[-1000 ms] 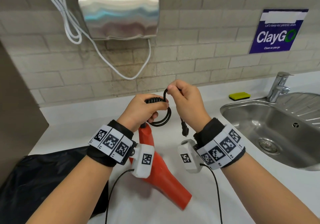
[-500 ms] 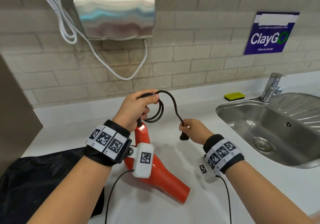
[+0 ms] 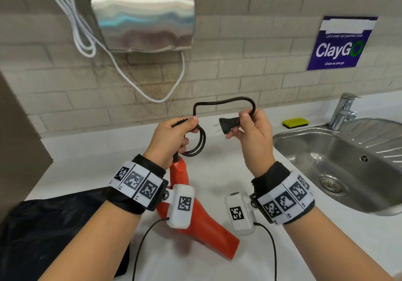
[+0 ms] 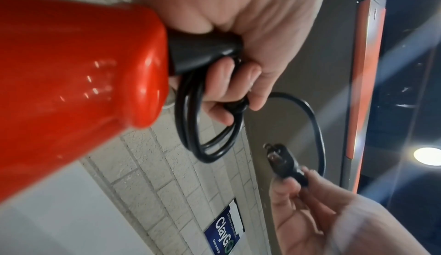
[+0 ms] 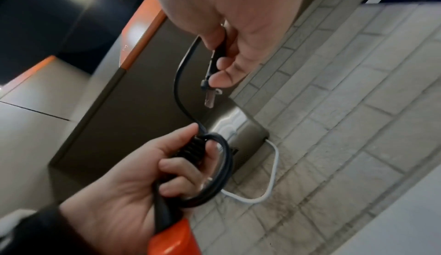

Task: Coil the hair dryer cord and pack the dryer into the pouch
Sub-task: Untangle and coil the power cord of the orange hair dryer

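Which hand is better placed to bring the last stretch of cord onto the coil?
Right. The right hand pinches the plug at the cord's free end, with one open arc left. The left hand is occupied gripping the coil and the hair dryer.

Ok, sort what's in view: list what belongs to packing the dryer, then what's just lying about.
For the job:
- red hair dryer
- black cord, coils gripped by the left hand
- plug, pinched by the right hand
- black pouch

Lying about:
- sponge
- sink
- tap
- wall hand dryer
- ClayGo sign
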`<state>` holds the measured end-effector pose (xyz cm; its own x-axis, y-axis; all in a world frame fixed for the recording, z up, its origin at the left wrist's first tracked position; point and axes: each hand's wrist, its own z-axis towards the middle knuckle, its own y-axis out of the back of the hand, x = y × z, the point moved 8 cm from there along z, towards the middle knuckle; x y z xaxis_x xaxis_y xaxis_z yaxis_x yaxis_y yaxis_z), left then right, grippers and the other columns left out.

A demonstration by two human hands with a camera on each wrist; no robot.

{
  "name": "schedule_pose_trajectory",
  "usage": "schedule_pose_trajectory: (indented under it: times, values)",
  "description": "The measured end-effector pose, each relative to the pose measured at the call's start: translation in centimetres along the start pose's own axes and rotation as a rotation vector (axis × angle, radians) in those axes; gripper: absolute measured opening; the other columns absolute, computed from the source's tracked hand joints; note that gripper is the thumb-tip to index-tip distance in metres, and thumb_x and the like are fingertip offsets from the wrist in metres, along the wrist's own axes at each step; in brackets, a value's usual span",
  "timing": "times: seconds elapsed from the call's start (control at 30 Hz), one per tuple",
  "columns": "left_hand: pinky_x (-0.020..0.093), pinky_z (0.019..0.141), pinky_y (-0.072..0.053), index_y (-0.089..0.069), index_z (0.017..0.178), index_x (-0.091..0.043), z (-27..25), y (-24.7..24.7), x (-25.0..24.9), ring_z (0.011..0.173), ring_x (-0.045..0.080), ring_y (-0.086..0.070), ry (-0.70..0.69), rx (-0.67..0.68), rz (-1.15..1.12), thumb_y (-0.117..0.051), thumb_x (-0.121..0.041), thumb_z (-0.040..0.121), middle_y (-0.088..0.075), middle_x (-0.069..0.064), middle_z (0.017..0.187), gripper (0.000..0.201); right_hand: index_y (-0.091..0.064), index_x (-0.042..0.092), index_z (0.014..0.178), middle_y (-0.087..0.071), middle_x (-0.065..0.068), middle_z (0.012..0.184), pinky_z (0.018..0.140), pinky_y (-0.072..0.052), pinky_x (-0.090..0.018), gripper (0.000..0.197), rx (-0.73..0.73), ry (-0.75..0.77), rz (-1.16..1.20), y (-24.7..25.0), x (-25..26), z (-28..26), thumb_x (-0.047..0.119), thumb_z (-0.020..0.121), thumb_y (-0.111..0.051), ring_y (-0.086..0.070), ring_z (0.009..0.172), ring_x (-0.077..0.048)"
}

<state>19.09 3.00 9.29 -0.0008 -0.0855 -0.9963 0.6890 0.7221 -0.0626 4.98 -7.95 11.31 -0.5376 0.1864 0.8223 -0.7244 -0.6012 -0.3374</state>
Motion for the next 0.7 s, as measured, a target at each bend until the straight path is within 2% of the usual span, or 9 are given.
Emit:
schedule_pose_trajectory:
  times: [0.1,0.2,0.3,0.4,0.47,0.53,0.63,0.7]
  values:
    - [0.014,0.034,-0.025,-0.065,0.087,-0.015,0.0,-0.1,-0.1,0.035,0.002,-0.033,0.004,-0.002,-0.039,-0.062,-0.025,0.086,-0.062,0.002,0.078,0.011,-0.047,0.014,0.077,-0.049,-0.004,0.069,0.055,-0.054,-0.023,0.024,0.173,0.011,-0.083,-2.1,-0.2,-0.9,-0.005,0.092,-0.043,-0.054,0.049,-0.004]
    - [0.014,0.035,-0.026,-0.065,0.088,-0.014,-0.1,-0.2,-0.1,0.036,0.002,-0.033,0.006,0.009,-0.065,-0.062,-0.025,0.086,-0.063,0.002,0.078,0.011,-0.051,0.02,0.072,-0.055,0.001,0.072,0.061,-0.051,-0.019,0.028,0.273,0.08,-0.366,-3.1,-1.2,-2.1,-0.005,0.083,-0.057,-0.055,0.06,-0.007]
    - [0.014,0.035,-0.027,-0.065,0.084,-0.015,-0.3,-0.6,-0.2,0.036,0.002,-0.034,-0.006,0.046,-0.056,-0.061,-0.024,0.086,-0.063,0.003,0.079,0.01,-0.052,0.021,0.072,-0.053,0.006,0.071,0.066,-0.047,-0.018,0.023,0.278,0.161,-0.565,-3.4,-1.8,-2.7,0.003,0.079,-0.066,-0.054,0.068,-0.009]
    - [0.014,0.036,-0.026,-0.064,0.085,-0.013,-0.5,-1.1,-0.3,0.036,0.001,-0.034,-0.002,0.102,-0.05,-0.06,-0.023,0.087,-0.061,0.003,0.078,0.011,-0.053,0.012,0.072,-0.047,0.006,0.068,0.064,-0.043,-0.017,0.018,0.222,0.224,-0.615,-3.4,-1.8,-2.7,0.006,0.077,-0.069,-0.048,0.062,-0.009]
    - [0.013,0.036,-0.026,-0.065,0.09,-0.011,-0.7,-1.2,-0.3,0.036,0.001,-0.034,0.004,0.124,-0.037,-0.058,-0.022,0.088,-0.061,0.002,0.078,0.013,-0.051,0.009,0.072,-0.042,0.008,0.068,0.063,-0.04,-0.017,0.019,0.22,0.256,-0.675,-3.9,-2.0,-2.7,0.006,0.077,-0.069,-0.042,0.062,-0.004]
    - [0.013,0.036,-0.027,-0.065,0.093,-0.01,-0.7,-1.3,-0.3,0.037,0.002,-0.034,0.011,0.139,-0.035,-0.057,-0.021,0.088,-0.062,0.001,0.077,0.014,-0.044,0.012,0.076,-0.037,0.01,0.073,0.062,-0.038,-0.014,0.024,0.203,0.271,-0.7,-4.3,-2.1,-2.8,0.005,0.078,-0.066,-0.04,0.067,-0.004]
    - [0.013,0.037,-0.027,-0.066,0.087,-0.012,-0.7,-1.3,-0.2,0.038,0.001,-0.034,0.021,0.169,-0.06,-0.056,-0.018,0.089,-0.063,-0.002,0.07,0.012,-0.037,0.023,0.086,-0.046,-0.006,0.091,0.065,-0.04,-0.006,0.036,0.209,0.248,-0.581,-5.1,-2.3,-2.5,-0.007,0.078,-0.057,-0.047,0.078,-0.011]
    - [0.013,0.037,-0.026,-0.065,0.09,-0.01,-0.7,-1.5,-0.1,0.038,0.001,-0.034,0.034,0.203,-0.111,-0.053,-0.015,0.09,-0.062,-0.001,0.07,0.014,-0.034,0.032,0.091,-0.05,-0.008,0.096,0.063,-0.044,-0.007,0.049,0.279,0.141,-0.435,-6.1,-3.0,-2.0,-0.015,0.078,-0.045,-0.054,0.074,-0.002]
